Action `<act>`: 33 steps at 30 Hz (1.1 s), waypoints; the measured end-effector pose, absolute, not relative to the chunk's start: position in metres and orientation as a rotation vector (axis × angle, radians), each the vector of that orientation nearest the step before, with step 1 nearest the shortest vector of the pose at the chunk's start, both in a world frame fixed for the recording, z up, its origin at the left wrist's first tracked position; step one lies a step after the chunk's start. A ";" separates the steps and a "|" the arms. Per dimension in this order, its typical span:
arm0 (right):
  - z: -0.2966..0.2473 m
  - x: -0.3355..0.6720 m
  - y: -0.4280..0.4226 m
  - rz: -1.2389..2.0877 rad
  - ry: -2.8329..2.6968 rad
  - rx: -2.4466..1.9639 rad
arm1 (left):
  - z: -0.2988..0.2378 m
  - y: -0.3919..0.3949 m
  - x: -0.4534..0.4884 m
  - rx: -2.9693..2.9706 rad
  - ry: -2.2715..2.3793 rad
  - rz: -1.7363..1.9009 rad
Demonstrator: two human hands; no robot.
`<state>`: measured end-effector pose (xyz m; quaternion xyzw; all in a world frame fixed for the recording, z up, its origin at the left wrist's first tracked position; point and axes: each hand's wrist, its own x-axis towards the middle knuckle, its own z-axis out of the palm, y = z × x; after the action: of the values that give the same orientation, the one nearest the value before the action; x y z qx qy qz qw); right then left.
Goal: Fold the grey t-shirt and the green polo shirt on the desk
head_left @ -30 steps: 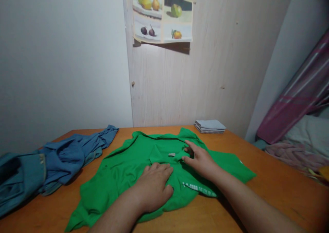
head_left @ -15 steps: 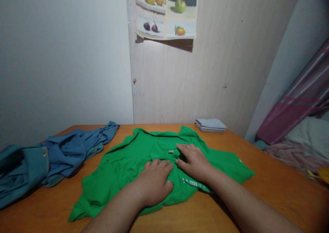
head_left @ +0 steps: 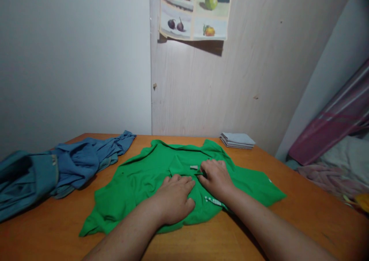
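Note:
A green shirt (head_left: 150,172) lies spread and wrinkled over the middle of the table, with a small pale label (head_left: 193,167) near its collar and white print lower down. My left hand (head_left: 176,197) rests flat on the cloth, fingers stretched forward. Just right of the label, my right hand (head_left: 216,177) has its fingers curled in and pinches a fold of the green shirt near the collar. Part of that fold is hidden under the fingers.
Crumpled blue clothing (head_left: 77,161) covers the left side of the orange table (head_left: 201,241). A folded grey cloth stack (head_left: 238,140) sits at the back right. Behind stands a wall with a fruit picture (head_left: 196,13). Piled fabrics (head_left: 331,176) lie beyond the right edge.
My right hand has closed from spread fingers into a pinch on the green shirt near the label. My left hand stays about where it was. The camera view has shifted slightly.

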<state>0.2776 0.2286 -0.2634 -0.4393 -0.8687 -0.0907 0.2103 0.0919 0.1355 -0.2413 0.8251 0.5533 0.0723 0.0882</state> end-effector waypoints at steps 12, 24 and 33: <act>-0.260 0.273 0.224 -0.318 -2.465 -1.268 | -0.241 0.136 0.094 2.455 1.659 0.208; -0.265 0.273 0.228 -0.253 -2.476 -1.327 | -0.245 0.137 0.092 2.470 1.666 0.218; -0.254 0.294 0.235 0.135 -2.597 -1.181 | -0.244 0.136 0.092 2.479 1.654 0.232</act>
<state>0.2936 0.2349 -0.2541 -0.4093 -0.9001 0.0467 0.1421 0.0916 0.1365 -0.2437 0.8269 0.5517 0.0775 0.0763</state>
